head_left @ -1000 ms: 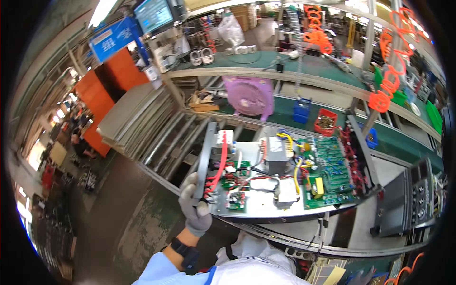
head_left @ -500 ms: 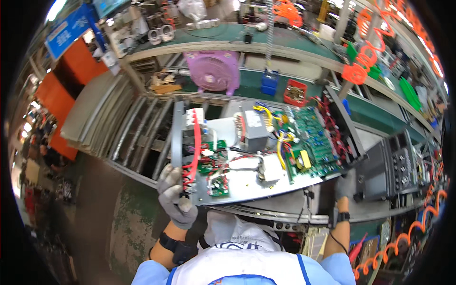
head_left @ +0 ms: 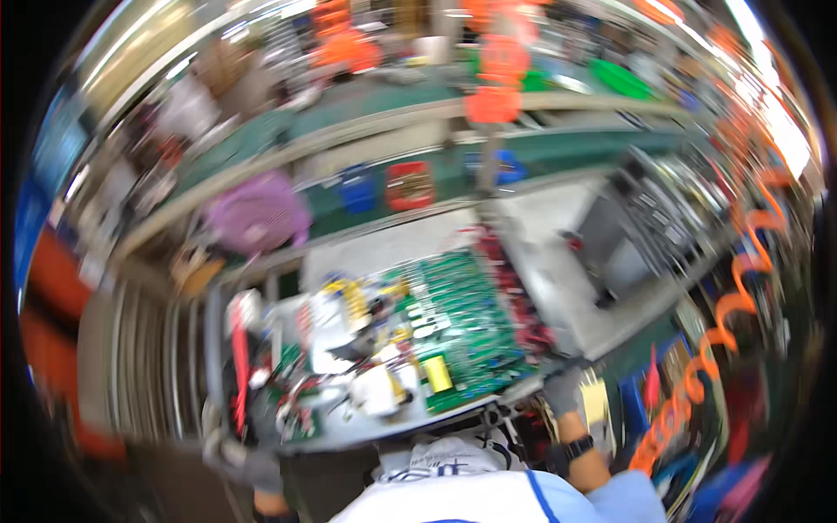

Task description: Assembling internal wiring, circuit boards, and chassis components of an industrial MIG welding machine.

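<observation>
An open metal equipment chassis lies in front of me, tilted with its right end farther away. On it sit a large green circuit board, a yellow component, white blocks and bundled wires. Thick red wires run along its left side. My left hand, in a grey glove, is closed on the chassis's near left corner; motion smears its fingers somewhat. My right hand, also gloved, grips the near right corner, its fingertips partly hidden by the dark end panel.
A dark grey equipment unit stands on the bench to the right. Behind the chassis are a purple fan, a blue bin and a red bin. Rollers lie at left. An orange coiled hose hangs at right.
My view has swung right, blurring the picture. The chassis has turned and come closer to my body, with both hands still at its near corners. The dark unit now shows farther from it.
</observation>
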